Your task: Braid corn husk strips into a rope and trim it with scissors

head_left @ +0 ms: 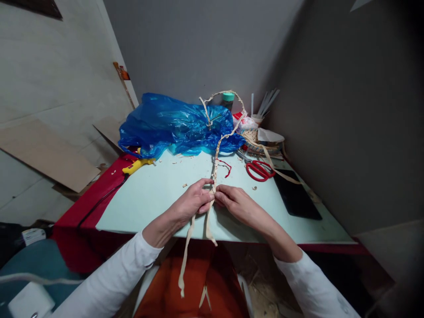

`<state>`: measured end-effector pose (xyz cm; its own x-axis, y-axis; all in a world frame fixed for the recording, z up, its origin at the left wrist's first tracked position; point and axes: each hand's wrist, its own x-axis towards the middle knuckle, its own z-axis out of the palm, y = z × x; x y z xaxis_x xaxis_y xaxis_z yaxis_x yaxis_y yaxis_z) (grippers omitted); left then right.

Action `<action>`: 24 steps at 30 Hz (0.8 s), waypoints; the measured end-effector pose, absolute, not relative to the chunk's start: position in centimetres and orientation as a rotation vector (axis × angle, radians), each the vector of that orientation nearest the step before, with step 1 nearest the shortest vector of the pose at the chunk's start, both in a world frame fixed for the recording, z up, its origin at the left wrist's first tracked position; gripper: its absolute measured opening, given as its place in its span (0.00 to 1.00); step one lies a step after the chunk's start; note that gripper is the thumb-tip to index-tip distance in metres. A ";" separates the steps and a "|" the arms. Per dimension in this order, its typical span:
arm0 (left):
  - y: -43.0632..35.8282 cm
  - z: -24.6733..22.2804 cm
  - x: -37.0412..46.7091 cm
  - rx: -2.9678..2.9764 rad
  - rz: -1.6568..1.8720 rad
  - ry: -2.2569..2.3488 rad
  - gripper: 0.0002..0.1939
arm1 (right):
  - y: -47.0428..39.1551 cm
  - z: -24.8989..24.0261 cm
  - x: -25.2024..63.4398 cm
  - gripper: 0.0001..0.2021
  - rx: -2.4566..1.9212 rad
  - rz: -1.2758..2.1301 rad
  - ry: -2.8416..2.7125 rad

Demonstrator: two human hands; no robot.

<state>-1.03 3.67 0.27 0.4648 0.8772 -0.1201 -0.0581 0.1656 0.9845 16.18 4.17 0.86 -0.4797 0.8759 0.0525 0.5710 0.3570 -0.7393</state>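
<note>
- A small handicraft corner; whether it belongs to a home or a modest workshop cannot be told.
- The surface (pixel 182 172) stands by a plain grey wall (pixel 212 48), dressed with a pale green sheet (pixel 132 207) over red cloth (pixel 71 247).
- On it: red-handled scissors (pixel 259 169), a yellow corded tool (pixel 137 166) resembling a glue gun, and a cup (pixel 257 118) of white sticks (pixel 267 103).
- Small scraps (pixel 184 185) lie around a pale braid (pixel 217 152).

Table's (pixel 149 212) got a crinkly blue bag (pixel 165 123) at 11 o'clock, yellow corded tool (pixel 134 167) around 10, black slab (pixel 298 196) at 3.
</note>
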 end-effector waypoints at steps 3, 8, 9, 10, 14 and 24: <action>3.7 0.3 -1.2 1.283 0.733 0.899 0.18 | 3.8 0.6 15.8 0.15 -1.290 0.800 -2.159; 3.5 0.5 -1.1 1.593 0.700 1.123 0.09 | 3.6 0.1 16.0 0.19 -1.294 0.832 -2.058; 3.5 0.6 -1.1 1.686 0.710 1.181 0.08 | 3.6 0.0 16.0 0.19 -1.289 0.852 -2.026; 3.5 0.8 -1.1 1.782 0.729 1.240 0.08 | 3.6 -0.1 16.1 0.19 -1.282 0.878 -1.989; 3.4 1.7 -0.9 2.092 0.754 1.433 0.13 | 3.6 -0.9 16.1 0.19 -1.276 0.969 -1.882; 0.5 1.6 3.0 2.386 0.427 1.708 0.15 | 3.7 -1.4 16.5 0.15 -1.071 1.400 -1.608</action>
<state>2.98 0.51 1.64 0.3005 0.9451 0.1287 0.8945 -0.3260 0.3058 16.50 3.72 -1.42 -0.3795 0.9251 0.0071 0.1207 0.0571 -0.9910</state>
